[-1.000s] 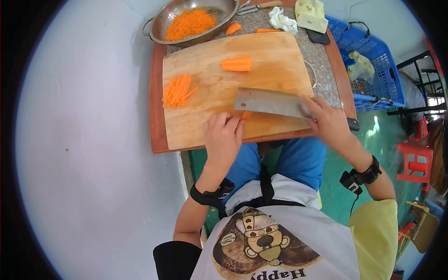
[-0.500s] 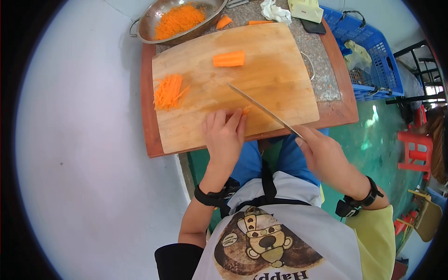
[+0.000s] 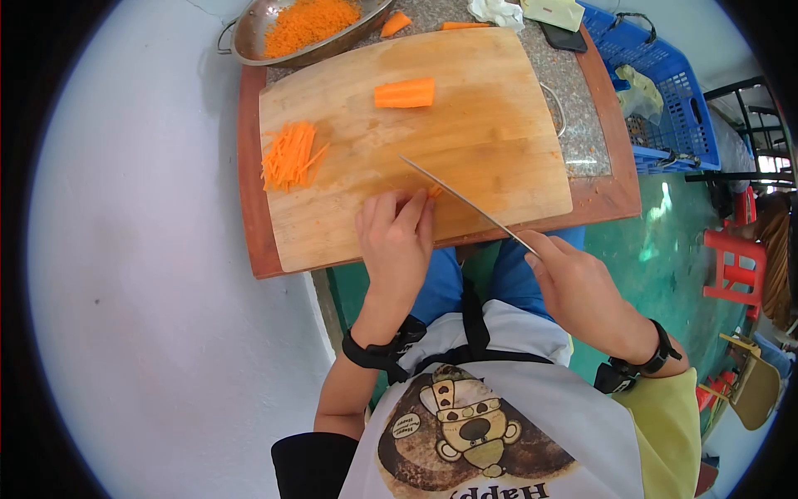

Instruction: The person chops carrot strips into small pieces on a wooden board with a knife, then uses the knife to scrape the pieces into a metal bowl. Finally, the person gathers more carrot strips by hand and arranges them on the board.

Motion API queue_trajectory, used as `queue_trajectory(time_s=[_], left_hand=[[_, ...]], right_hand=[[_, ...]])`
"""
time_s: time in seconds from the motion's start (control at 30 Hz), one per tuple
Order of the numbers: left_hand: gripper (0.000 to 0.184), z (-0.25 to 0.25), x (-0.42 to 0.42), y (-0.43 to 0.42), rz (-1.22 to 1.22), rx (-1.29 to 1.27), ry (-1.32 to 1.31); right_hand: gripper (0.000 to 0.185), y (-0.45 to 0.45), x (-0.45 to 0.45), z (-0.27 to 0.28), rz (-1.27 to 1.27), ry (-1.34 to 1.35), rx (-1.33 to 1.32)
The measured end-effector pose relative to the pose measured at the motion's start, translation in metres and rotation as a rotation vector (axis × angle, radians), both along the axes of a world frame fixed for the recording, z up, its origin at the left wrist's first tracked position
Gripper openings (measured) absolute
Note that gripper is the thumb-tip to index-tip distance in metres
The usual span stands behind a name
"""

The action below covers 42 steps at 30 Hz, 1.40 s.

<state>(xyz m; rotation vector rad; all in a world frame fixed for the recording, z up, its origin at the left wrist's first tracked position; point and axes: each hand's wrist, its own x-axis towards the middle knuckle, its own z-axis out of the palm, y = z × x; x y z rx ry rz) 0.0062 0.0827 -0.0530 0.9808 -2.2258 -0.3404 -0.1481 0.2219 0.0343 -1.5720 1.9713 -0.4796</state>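
Shredded carrot (image 3: 309, 27) lies in the eleven-o'clock bowl (image 3: 320, 51), a bag (image 3: 638, 93) in the two-o'clock crate (image 3: 703, 140). Right hand (image 3: 578, 283) clasps the knife (image 3: 467, 201); left hand (image 3: 394, 237) pinches a carrot piece (image 3: 435, 191).

We see a pale, smooth wooden cutting board (image 3: 482, 108) at centre, a shiny metal bowl (image 3: 324, 46) upper left, rough speckled stone-look tabletop (image 3: 583, 125), blue latticed plastic basket (image 3: 690, 121) upper right, glossy green floor (image 3: 657, 237) at right.
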Motion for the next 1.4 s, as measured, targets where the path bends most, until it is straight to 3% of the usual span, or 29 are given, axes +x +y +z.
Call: queue_trajectory(time_s=[0.3, 0.5, 0.73, 1.4], left_hand=[[0.013, -0.005, 0.003, 0.002, -0.011, 0.038, 0.042], [0.010, 0.005, 0.004, 0.007, 0.054, 0.009, -0.097], [0.012, 0.002, 0.005, 0.005, 0.071, 0.052, -0.020], [0.008, 0.005, 0.006, 0.003, 0.038, 0.031, -0.061]], right_hand=[[0.017, -0.019, 0.003, 0.005, 0.058, 0.091, 0.092], [0.011, -0.023, -0.002, 0.005, 0.044, 0.130, 0.085], [0.014, -0.013, 0.001, 0.022, 0.011, 0.025, 0.041], [0.020, -0.017, 0.006, 0.005, 0.095, 0.143, 0.090]])
